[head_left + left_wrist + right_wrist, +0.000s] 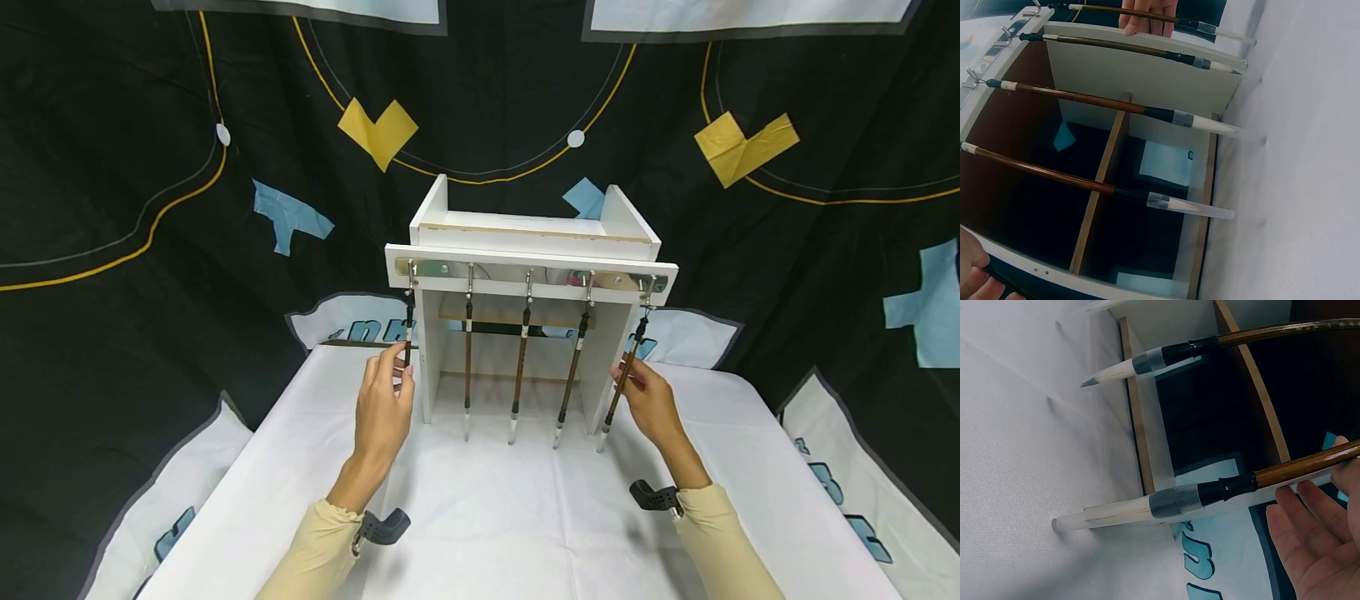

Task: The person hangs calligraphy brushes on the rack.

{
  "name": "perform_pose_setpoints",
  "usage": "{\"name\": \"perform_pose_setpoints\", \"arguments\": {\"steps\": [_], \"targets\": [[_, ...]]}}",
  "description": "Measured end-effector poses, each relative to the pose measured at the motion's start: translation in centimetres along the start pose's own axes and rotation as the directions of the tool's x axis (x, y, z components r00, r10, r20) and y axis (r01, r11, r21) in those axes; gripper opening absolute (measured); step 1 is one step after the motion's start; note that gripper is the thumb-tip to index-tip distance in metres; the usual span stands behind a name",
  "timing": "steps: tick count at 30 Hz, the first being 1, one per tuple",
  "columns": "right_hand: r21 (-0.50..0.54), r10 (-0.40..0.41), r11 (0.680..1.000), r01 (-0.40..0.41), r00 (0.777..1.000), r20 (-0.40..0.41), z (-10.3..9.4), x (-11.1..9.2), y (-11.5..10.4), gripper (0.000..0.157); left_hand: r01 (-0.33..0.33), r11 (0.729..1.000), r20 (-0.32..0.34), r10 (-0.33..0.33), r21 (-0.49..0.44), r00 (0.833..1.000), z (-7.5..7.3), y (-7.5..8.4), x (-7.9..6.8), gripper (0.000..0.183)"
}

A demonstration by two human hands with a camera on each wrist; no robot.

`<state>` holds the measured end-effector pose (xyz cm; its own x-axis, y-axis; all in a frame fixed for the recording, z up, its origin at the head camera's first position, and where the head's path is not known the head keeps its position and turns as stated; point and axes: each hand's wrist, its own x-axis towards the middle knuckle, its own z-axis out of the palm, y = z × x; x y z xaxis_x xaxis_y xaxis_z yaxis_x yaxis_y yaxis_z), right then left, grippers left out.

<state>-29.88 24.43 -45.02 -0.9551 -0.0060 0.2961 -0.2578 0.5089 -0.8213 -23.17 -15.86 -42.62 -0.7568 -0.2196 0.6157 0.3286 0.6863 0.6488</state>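
Note:
Several calligraphy brushes hang from hooks along the front rail (532, 287) of a white wooden rack (536, 221). My left hand (382, 408) pinches the dark handle of the leftmost brush (409, 321); its lower end is hidden behind that hand. At the right end, my right hand (652, 404) lies behind the brown handle of the rightmost brush (622, 375), fingers extended past it. This brush slants, and its pale tip sits in a clear cap (1116, 514). Between the hands hang a left brush (468, 350), a middle brush (521, 358) and a right brush (576, 358).
The rack stands toward the back of a table covered with white cloth (487, 517). Behind it hangs a black backdrop (495, 100) with yellow and blue tape pieces. Inside the rack, a wooden-edged shelf (1107, 156) runs across.

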Motion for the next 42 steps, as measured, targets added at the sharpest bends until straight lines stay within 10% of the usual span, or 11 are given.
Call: {"name": "perform_pose_setpoints", "arguments": {"steps": [42], "targets": [[0.034,0.012,0.999,-0.012,1.000,-0.001,0.0,0.0,0.0,0.050,-0.006,0.994,0.039,0.001,0.110,0.999,1.5,-1.1,1.8,0.042]]}}
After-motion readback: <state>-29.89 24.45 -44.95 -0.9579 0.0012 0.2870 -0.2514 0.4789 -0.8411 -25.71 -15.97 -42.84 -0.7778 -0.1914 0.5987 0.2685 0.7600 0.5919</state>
